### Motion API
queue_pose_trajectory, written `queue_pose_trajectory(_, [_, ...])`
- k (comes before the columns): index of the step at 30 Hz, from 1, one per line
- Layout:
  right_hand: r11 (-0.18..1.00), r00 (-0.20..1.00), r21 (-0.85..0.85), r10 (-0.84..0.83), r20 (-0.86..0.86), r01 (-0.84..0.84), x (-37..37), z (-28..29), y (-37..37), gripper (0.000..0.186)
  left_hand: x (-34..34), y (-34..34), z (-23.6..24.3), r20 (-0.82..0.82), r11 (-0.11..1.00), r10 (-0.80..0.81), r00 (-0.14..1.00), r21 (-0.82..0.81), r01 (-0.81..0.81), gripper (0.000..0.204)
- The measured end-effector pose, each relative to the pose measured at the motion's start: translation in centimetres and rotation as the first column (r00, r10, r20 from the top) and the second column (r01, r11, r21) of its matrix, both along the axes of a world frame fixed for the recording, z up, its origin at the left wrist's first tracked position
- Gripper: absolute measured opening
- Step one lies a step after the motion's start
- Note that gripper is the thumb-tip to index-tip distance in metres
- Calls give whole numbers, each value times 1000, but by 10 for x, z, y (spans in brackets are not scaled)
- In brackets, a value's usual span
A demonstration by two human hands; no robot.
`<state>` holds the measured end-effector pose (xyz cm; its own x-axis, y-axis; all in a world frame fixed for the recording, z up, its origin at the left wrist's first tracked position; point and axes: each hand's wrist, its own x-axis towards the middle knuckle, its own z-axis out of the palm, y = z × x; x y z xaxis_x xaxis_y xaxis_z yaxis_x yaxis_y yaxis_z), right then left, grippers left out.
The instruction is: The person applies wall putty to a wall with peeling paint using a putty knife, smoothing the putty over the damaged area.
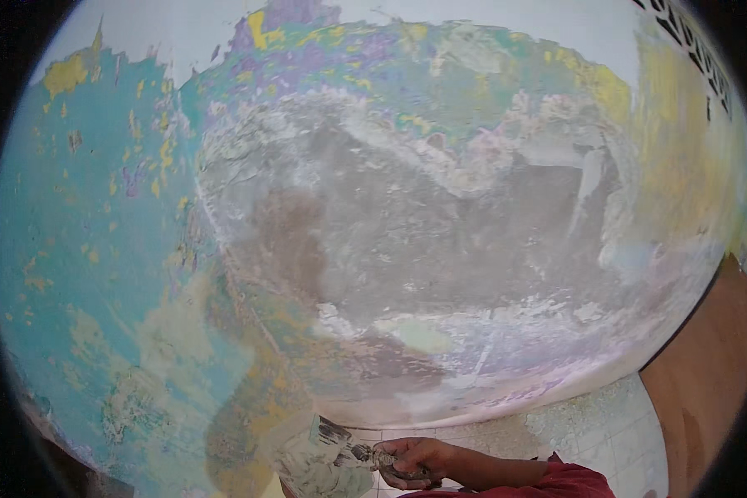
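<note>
My right hand (411, 461) comes in at the lower middle, its fingers wrapped round the handle of a putty knife (334, 433). The knife's metal blade is smeared and rests at a pale, putty-covered piece (311, 461), whose outline and support are unclear. A small sliver of what may be my left hand (287, 490) shows under it at the bottom edge, mostly hidden. Above them is a wall (100, 249) with peeling turquoise, yellow and lilac paint and a large irregular patch of grey plaster (423, 232) in the middle.
A tiled floor (589, 423) runs below the wall. A brown panel or surface (697, 365) stands at the right, beside a dark edge. A dark cut-out lattice (689, 50) shows at the upper right. My shadow falls on the lower wall.
</note>
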<state>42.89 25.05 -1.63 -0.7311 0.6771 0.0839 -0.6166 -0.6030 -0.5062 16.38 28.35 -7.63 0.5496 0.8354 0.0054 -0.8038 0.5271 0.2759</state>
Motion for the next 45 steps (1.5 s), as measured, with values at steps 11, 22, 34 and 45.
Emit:
queue_pose_trajectory(11, [983, 982, -9, -185, -22, 185, 116, 26, -10, 44, 113, 0, 11, -124, 987, 43, 991, -151, -62, 56])
queue_pose_trajectory(22, [806, 843, 248, -517, -151, 538, 299, 89, -25, 42, 264, 13, 32, -176, 974, -142, 974, 152, 170, 65])
queue_pose_trajectory(34, [338, 457, 377, -840, -293, 862, 376, 177, -76, 56, 290, 38, 2, 197, 849, -495, 846, 315, 424, 57])
queue_pose_trajectory(45, [315, 402, 320, -878, -261, 894, 419, 167, -106, 56, 324, -12, 36, -229, 974, -203, 952, -149, 172, 69])
